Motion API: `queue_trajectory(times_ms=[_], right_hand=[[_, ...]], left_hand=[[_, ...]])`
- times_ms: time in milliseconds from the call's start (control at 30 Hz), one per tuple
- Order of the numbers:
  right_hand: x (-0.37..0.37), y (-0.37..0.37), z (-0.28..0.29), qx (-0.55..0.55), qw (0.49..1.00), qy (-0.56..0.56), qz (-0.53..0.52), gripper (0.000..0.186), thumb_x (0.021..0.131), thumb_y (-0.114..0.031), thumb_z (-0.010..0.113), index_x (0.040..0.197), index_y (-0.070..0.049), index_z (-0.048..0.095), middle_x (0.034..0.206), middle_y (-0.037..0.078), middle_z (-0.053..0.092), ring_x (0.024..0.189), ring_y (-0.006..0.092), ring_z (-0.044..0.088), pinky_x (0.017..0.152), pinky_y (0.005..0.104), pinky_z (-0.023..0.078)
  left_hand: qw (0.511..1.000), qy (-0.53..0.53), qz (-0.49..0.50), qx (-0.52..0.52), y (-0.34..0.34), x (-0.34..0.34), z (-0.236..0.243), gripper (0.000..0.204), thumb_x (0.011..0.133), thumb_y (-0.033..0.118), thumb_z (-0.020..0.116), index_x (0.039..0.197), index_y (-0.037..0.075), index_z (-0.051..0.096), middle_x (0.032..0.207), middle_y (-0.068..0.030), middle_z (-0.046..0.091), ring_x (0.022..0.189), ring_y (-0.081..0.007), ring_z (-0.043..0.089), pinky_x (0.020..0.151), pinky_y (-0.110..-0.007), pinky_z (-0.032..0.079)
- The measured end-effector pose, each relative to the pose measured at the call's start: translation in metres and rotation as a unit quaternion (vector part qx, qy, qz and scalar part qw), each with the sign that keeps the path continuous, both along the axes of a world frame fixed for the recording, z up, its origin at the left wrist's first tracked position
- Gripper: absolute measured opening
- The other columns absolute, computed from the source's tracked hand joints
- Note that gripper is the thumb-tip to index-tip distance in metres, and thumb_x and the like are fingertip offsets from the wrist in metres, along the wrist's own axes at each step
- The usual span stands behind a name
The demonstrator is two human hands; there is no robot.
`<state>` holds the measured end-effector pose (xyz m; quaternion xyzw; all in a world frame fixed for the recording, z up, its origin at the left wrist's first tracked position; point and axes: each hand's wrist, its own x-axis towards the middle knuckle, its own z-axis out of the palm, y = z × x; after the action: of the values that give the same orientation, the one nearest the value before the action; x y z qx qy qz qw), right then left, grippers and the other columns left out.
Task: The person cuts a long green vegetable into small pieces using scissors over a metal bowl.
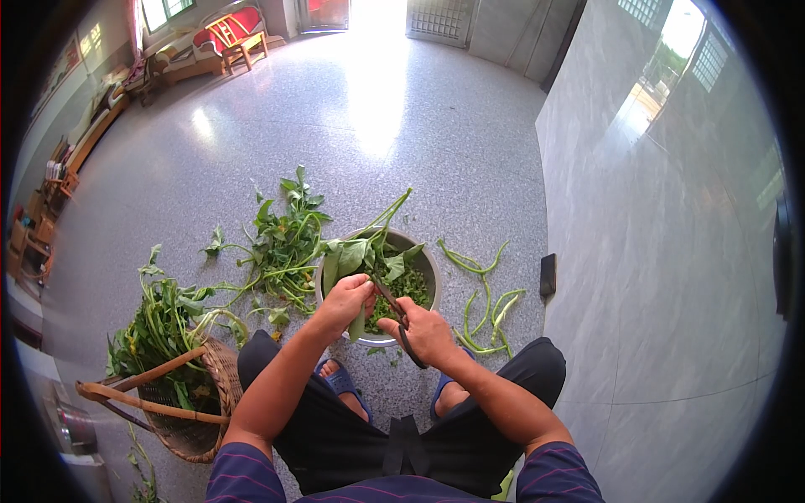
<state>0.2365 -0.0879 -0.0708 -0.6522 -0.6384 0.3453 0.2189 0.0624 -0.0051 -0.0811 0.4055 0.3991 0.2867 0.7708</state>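
Observation:
My left hand (346,303) is closed around a bunch of leafy green stems (349,254), whose broad leaves spread over the basin and whose stalks point up and away. In my right hand (428,337) is a pair of dark scissors (387,295), its blades against the leaves close to my left fingertips. Whether the blades are apart I cannot make out. Below both hands stands a round metal basin (437,285) on the floor between my feet, with finely cut greens (408,287) inside. The held leaves partly hide its left side.
Leafy vines (289,243) lie left of the basin. A wicker basket (220,373) full of greens tilts at my left knee. Bare green stems (482,323) lie to the right. A small dark block (547,275) leans at the tiled wall (646,277). A wooden chair (238,42) stands far left.

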Motion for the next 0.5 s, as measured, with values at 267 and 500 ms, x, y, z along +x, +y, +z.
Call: queue_trajectory(times_ms=[267,500], right_hand=[[0.002,-0.002,-0.007,0.09,0.994,-0.058,0.032,0.046,0.085,-0.048,0.063,0.109,-0.009,0.055,0.081,0.018,0.066,0.076,0.0397,0.064,0.065,0.0488,0.049],[0.0004,-0.0033,-0.0028,0.043,0.998,-0.048,0.025,0.044,0.087,-0.049,0.061,0.105,-0.009,0.057,0.079,0.016,0.066,0.076,0.0375,0.065,0.065,0.046,0.049]], left_hand=[[0.997,0.068,-0.035,0.03,-0.0005,0.0009,0.0045,0.013,0.098,0.013,0.046,0.095,0.005,0.056,0.071,0.0027,0.048,0.06,-0.007,0.043,0.054,-0.024,0.036],[0.967,0.171,-0.086,0.167,-0.0012,-0.0014,0.0022,0.015,0.093,0.012,0.052,0.103,0.001,0.055,0.073,0.0018,0.05,0.062,-0.007,0.046,0.056,-0.023,0.039]])
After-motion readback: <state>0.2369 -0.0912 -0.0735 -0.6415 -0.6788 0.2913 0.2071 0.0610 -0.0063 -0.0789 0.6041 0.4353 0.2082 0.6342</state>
